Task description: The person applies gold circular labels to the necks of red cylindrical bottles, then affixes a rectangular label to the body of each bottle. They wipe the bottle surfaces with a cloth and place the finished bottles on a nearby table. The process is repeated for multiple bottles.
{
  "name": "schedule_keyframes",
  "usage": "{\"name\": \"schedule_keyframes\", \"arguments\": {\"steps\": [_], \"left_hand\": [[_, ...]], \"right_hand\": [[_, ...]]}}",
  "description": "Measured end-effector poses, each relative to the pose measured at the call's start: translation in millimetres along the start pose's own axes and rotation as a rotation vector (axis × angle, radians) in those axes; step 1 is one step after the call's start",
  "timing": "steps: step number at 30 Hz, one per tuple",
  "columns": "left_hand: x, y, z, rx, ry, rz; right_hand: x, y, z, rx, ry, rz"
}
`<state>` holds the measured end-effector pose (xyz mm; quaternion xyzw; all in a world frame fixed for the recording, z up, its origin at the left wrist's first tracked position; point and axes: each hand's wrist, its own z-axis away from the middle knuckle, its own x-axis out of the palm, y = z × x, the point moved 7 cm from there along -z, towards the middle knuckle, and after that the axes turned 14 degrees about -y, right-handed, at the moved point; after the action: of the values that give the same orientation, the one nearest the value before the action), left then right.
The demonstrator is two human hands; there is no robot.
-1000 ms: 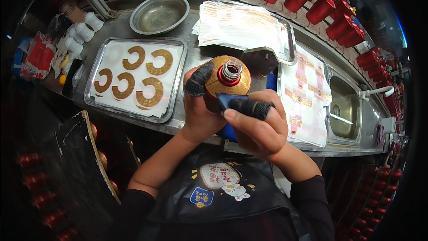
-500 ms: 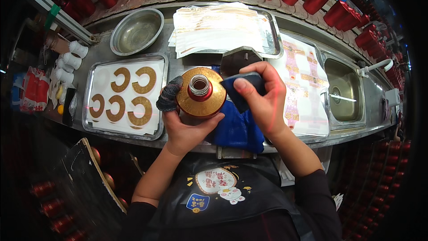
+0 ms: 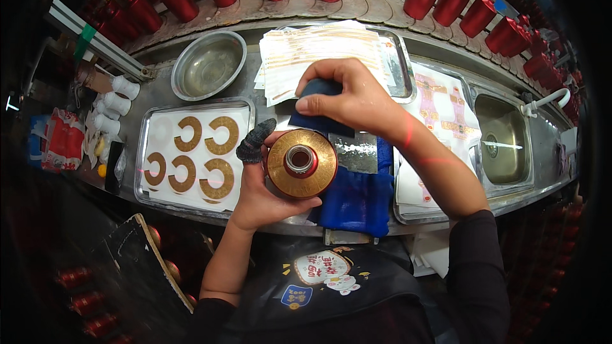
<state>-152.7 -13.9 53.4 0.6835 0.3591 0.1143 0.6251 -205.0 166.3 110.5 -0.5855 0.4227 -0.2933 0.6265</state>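
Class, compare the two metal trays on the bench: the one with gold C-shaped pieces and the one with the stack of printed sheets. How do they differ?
The left tray holds separate gold C-shaped pieces spread flat on white paper; the far tray holds a stack of printed sheets. The left tray lies uncovered, while the right hand partly covers the far tray. The left tray sits nearer the person. Both are shiny, rectangular and shallow.
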Motion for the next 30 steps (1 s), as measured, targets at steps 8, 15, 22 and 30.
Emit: {"name": "schedule_keyframes", "arguments": {"steps": [8, 15, 22, 30], "left_hand": [[-9, 3, -1, -0.055, 0.069, -0.004], [-13, 9, -1, -0.184, -0.007, -0.073], [-8, -2, 6, -0.234, -0.003, 0.088], [-5, -1, 13, 0.069, 0.143, -0.103]], "right_hand": [[-19, 10, 19, 0.083, 0.323, 0.279], [5, -19, 61, 0.248, 0.274, -0.245], [41, -27, 48, -0.123, -0.031, 0.145], [67, -16, 105, -0.205, 0.185, 0.393]]}}
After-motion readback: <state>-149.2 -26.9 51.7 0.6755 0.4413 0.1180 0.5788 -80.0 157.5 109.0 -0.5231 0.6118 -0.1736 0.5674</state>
